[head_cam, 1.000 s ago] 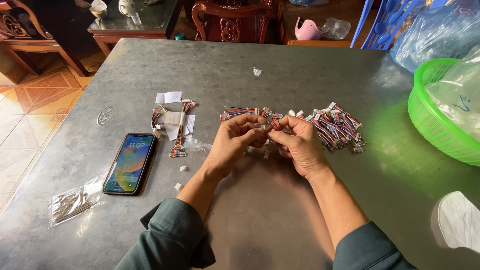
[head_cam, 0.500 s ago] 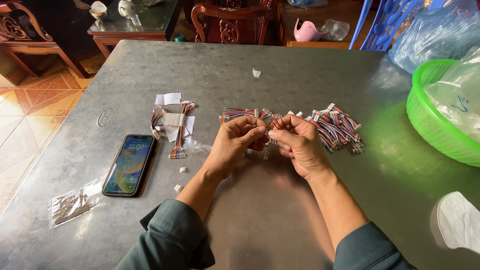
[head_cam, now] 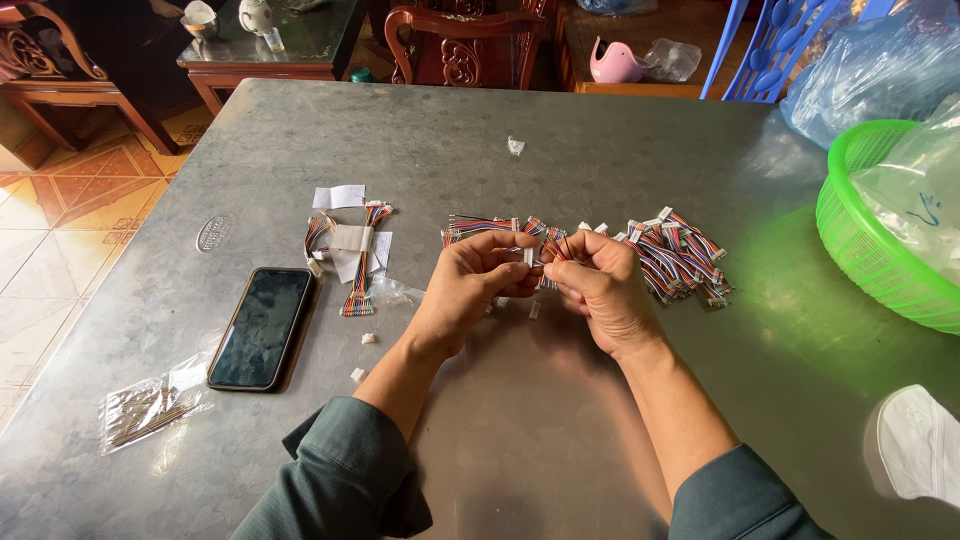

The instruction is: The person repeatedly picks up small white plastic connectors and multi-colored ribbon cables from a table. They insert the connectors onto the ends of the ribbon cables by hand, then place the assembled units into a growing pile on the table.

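Note:
My left hand (head_cam: 472, 285) and my right hand (head_cam: 598, 290) meet above the middle of the grey metal table (head_cam: 500, 440). Between their fingertips they pinch a small multicoloured wire harness with a white connector (head_cam: 535, 255). Just behind the hands lies a pile of similar coloured wire harnesses (head_cam: 675, 258), spread from the centre to the right. Small white connector pieces (head_cam: 368, 339) lie loose to the left of my left wrist.
A dark phone (head_cam: 261, 326) lies at the left, a clear bag of thin pins (head_cam: 150, 410) nearer the front edge. A taped wire bundle with white paper slips (head_cam: 350, 245) lies behind the phone. A green basket with plastic bags (head_cam: 875, 245) stands at the right edge.
The phone's screen has gone dark. Both hands stay together in the same place, with only slight finger movement on the harness.

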